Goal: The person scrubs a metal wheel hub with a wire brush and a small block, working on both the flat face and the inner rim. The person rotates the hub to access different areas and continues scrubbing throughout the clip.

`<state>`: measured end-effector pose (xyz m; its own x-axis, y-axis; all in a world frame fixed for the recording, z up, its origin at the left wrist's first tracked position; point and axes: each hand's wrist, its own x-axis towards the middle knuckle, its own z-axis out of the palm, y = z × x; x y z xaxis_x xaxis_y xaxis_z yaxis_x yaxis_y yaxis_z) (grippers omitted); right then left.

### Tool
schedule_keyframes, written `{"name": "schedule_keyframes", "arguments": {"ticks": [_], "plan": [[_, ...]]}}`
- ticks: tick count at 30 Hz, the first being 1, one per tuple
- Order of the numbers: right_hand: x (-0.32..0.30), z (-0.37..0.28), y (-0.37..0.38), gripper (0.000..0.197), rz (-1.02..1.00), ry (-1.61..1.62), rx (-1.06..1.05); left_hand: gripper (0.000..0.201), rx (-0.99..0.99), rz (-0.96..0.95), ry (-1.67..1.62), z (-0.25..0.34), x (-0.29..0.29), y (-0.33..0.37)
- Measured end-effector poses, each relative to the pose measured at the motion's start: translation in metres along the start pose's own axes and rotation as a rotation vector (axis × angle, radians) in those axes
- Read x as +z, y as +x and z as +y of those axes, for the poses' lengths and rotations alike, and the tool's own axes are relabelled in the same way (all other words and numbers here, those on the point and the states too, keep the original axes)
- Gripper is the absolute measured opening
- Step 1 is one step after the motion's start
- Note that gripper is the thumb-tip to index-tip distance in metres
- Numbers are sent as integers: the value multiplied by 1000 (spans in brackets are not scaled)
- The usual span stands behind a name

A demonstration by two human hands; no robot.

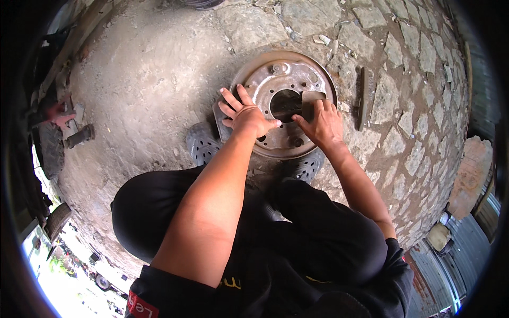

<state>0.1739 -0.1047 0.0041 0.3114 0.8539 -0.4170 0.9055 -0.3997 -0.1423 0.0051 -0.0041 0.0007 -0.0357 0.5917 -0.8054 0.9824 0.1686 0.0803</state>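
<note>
A round, rust-brown metal brake backing plate (275,144) lies in front of my feet, with a large hole at its centre and smaller bolt holes around it. My left hand (248,117) presses on its left side, fingers spread and holding nothing. At the right of the central hole, my right hand (324,123) is closed on a flat grey-brown piece of sandpaper (314,96), held against the plate's face. The fingers partly cover the sheet. A flat grey edge shows beneath the plate at its left; what it belongs to is hidden.
A narrow wire brush (363,99) lies on the stone paving (393,100) to the right. My grey clogs (201,144) stand close to the plate. A dark metal cylinder (79,136) lies at the left, and a wooden board (471,177) at the far right.
</note>
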Motion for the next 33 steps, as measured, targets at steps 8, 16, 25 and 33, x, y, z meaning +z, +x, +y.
{"name": "schedule_keyframes", "arguments": {"ticks": [8, 16, 25, 33], "plan": [[-17, 4, 7, 27, 51, 411, 196, 152, -4, -7, -17, 0, -2, -1], [-60, -23, 59, 28, 209, 320, -123, 152, 5, -13, -48, -1, -4, -1], [-41, -18, 92, 74, 30, -211, -572, 150, 17, -12, -101, -2, -6, -3], [-44, -31, 112, 64, -4, -297, -567, 150, 39, 0, -113, -4, -4, -2]]}}
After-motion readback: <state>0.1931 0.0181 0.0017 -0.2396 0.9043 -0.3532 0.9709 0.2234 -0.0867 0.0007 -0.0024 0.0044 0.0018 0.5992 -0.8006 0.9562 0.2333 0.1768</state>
